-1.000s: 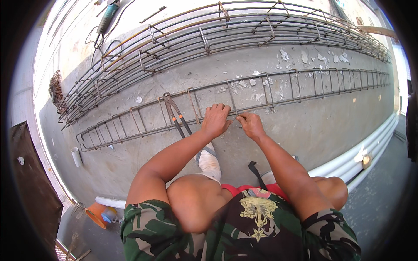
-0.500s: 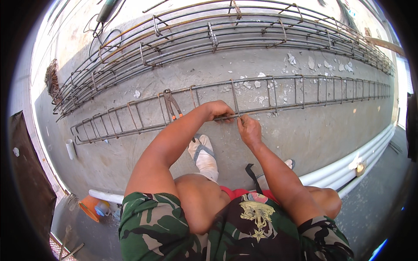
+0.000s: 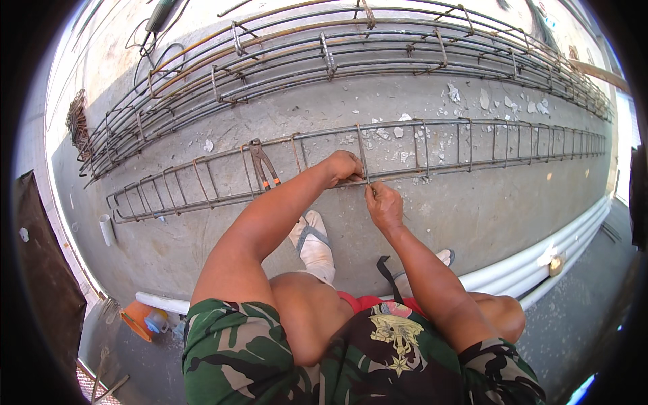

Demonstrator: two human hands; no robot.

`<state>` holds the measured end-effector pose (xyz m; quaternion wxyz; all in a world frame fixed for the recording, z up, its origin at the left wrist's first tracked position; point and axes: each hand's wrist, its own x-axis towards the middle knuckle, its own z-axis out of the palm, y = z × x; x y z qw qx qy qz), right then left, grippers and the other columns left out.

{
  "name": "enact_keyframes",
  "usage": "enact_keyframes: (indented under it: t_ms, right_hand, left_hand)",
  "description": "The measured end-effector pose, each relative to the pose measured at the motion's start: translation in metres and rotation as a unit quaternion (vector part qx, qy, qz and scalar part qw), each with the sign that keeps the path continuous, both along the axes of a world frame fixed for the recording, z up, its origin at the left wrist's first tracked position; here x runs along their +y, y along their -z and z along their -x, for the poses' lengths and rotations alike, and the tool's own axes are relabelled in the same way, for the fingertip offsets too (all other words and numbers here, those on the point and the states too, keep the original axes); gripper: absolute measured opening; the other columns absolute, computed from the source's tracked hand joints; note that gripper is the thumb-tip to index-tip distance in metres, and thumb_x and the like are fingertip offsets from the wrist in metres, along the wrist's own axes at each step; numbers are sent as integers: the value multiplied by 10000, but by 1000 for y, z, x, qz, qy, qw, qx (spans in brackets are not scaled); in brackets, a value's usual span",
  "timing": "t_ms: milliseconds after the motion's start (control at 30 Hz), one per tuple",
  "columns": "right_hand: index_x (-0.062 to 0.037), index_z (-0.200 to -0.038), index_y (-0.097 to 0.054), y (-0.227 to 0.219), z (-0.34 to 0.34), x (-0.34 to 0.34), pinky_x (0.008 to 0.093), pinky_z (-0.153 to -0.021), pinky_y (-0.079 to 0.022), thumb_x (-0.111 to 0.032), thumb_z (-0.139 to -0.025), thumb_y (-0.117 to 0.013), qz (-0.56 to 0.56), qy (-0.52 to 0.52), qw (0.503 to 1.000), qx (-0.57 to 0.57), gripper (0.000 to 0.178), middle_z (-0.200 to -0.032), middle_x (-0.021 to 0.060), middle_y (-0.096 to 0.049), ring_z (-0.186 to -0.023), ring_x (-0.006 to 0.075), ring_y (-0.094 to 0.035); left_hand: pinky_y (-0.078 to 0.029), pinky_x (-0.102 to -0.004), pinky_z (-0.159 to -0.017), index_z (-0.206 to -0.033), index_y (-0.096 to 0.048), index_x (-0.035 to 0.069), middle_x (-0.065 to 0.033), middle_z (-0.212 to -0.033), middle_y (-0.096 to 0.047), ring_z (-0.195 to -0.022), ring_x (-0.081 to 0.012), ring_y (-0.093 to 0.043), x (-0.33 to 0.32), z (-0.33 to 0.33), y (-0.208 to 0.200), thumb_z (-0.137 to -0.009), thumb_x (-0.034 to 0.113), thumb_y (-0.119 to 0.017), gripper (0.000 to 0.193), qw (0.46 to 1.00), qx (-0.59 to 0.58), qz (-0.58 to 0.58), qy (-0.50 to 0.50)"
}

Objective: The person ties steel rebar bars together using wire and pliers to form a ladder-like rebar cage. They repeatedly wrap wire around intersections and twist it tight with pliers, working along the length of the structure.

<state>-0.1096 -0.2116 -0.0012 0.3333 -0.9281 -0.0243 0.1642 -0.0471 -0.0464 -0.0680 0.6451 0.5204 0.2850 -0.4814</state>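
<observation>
At the near side of the ladder-like rebar cage (image 3: 470, 162), laid across the grey floor (image 3: 432, 219) before me, my left hand (image 3: 345, 167) curls around the steel while my right (image 3: 385, 204) pinches a stirrup's (image 3: 362, 147) near end. I'd keep that stirrup square, bracing leftward and working the pinch tight against the crossing.

Ladder-like frame (image 3: 361, 146): dull metal, several crosspieces (image 3: 295, 152) browned with rust; stacked cages (image 3: 329, 55) likewise metal, rust-tinged in patches. Pincers (image 3: 269, 166): unpolished brownish metal above the handles. Floor (image 3: 472, 202) matt, concrete-like, scuffed; white pipes (image 3: 513, 273) smooth, plastic by look, faintly glossy; orange container (image 3: 138, 320) apparently plastic; shirt (image 3: 337, 368) matt cloth; sock (image 3: 316, 255) soiled cloth.
</observation>
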Motion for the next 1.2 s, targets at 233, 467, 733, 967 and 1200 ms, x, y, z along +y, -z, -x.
enact_keyframes:
  t_ms: [233, 467, 733, 967, 1200]
  right_hand:
    - [-38, -790, -633, 4, 1, -1, 493, -623, -496, -159, -876, -652, 6, 1, 1000, 10, 150, -746, 210, -648, -699, 417, -639]
    - [-27, -779, -628, 0, 3, 3, 483, -610, -496, -152, -873, -660, 6, 25, 1000, 2, 161, -705, 209, -638, -681, 407, -642]
    - [-66, -1020, -560, -21, -4, 12, 513, -615, -485, -228, -920, -632, 22, 35, 997, 72, 204, -668, 220, -637, -704, 438, -649]
    - [-55, -999, -573, -12, 2, 13, 511, -620, -482, -219, -931, -609, 17, 66, 995, 77, 182, -694, 229, -644, -689, 450, -642]
    - [13, -934, -606, 9, 7, 15, 414, -613, -490, -117, -903, -613, -96, 182, 978, 46, 135, -672, 190, -640, -639, 320, -660]
  left_hand:
    - [-586, -267, -713, -1058, -584, -30, -136, -908, -680, -808, -196, -699, 0, 1, -25, -830, -13, -666, 243, 998, -47, 5, -52]
    - [-509, -293, -886, -1162, -499, -39, -195, -1060, -697, -998, -221, -668, 14, 25, -46, -846, -6, -604, 335, 990, -139, 7, -30]
    - [-446, -327, -966, -1233, -449, -12, -183, -1191, -686, -1156, -259, -609, 19, 30, -74, -765, -48, -435, 469, 947, -271, -70, 156]
    - [-460, -368, -965, -1224, -485, -40, -198, -1153, -690, -1101, -307, -640, 18, 22, -70, -845, 50, -509, 391, 946, -268, -79, 164]
    - [-547, -344, -689, -955, -735, -24, -139, -863, -724, -762, -198, -687, 3, 19, -43, -875, 139, -641, 204, 952, -224, -66, 197]
